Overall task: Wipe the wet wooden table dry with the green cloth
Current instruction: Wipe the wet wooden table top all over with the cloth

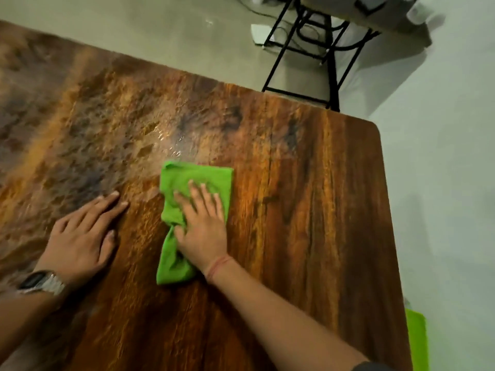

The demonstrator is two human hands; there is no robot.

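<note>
Our right hand (199, 228) lies flat on the crumpled bright green cloth (192, 183), fingers extended: an open, pressing grip, nothing pinched. The cloth sits mid-surface on the brown wood-grain surface (308, 210). Our left hand (83, 231) rests open beside it as a brace. We should keep even palm pressure and stroke toward the glistening wet patch (166, 137) just beyond the cloth, overlapping passes.

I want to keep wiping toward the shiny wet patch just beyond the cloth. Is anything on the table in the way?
Nothing visible is. The right hand presses flat on the green cloth, and the wet patch starts right at the cloth's far edge. The left hand rests flat on the table, off to the cloth's left.
</note>
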